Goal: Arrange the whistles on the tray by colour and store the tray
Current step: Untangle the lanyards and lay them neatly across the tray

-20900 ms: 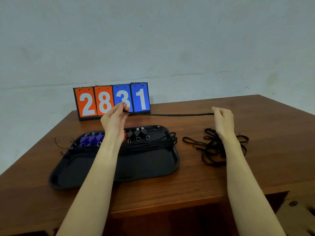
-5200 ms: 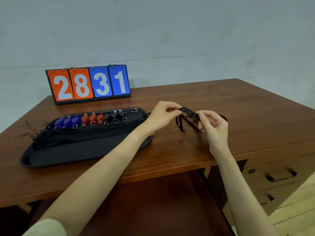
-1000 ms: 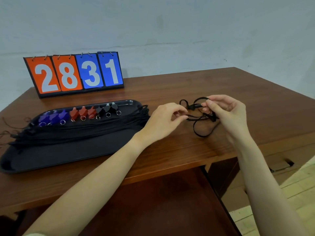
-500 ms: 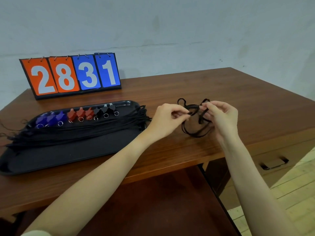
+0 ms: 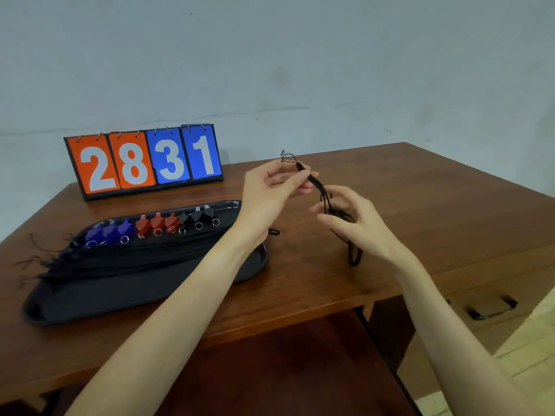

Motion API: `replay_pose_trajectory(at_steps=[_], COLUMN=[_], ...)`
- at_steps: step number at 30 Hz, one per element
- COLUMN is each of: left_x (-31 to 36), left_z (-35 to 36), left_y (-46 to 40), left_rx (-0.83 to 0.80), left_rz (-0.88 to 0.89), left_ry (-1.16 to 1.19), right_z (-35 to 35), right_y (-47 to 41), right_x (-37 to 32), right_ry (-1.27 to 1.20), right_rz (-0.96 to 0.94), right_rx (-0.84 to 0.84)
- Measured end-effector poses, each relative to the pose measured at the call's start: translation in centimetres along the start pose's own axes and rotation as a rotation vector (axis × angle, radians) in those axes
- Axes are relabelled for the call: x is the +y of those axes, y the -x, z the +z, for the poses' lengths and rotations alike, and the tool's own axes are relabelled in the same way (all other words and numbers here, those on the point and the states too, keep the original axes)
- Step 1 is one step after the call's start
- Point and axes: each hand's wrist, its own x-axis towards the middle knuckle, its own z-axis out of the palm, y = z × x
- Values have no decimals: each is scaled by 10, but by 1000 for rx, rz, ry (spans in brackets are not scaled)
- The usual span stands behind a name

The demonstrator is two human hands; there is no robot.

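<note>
Left hand [image 5: 271,190], raised above the table [image 5: 420,211], pinches the upper end of a black cord [image 5: 318,184] between thumb and fingertips; the cord's thin end loop stands up at 12 o'clock from the pinch. The cord runs down toward 4 o'clock into the right hand [image 5: 356,226], whose fingers curl loosely round the gathered strands, with one loop hanging below at 6 o'clock. Held taut between two grips, the cord can probably be straightened or bundled before it is laid down; no whistle shows on it.

The tray [image 5: 90,301] lies at 8 o'clock from the left hand, its right end partly hidden by that forearm. Along its far rim stand the whistles [image 5: 156,226] in one row, sorted by colour: blue at left, red in the middle, black at right, each with a metal ring. Their black cords lie bunched lengthwise across the tray, ends trailing over its left rim. A scoreboard [image 5: 144,160] reading 2831 stands behind, at 12 o'clock from the tray.
</note>
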Motion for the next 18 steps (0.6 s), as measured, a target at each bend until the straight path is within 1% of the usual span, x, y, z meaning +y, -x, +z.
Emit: replay_pose_trajectory(at_steps=[1, 5, 8, 11, 14, 18], left_x=[5, 15, 13, 15, 17, 22], left_z=[-2, -27, -54, -78, -103, -137], left_y=[-1, -8, -13, -15, -10, 8], left_rx=[23, 210, 425, 637, 722, 827], left_rz=[2, -42, -114, -161, -138, -106], left_ry=[10, 70, 194, 287, 270, 146], right_z=[1, -12, -26, -33, -32, -10], right_y=[-4, -14, -20, -23, -24, -28], right_x=[-2, -2, 1, 5, 7, 4], right_ry=[-8, -94, -144, -301, -397, -450], right_rz=[-11, -42, -8, 45, 59, 95], right_rx=[1, 163, 211, 268, 306, 276])
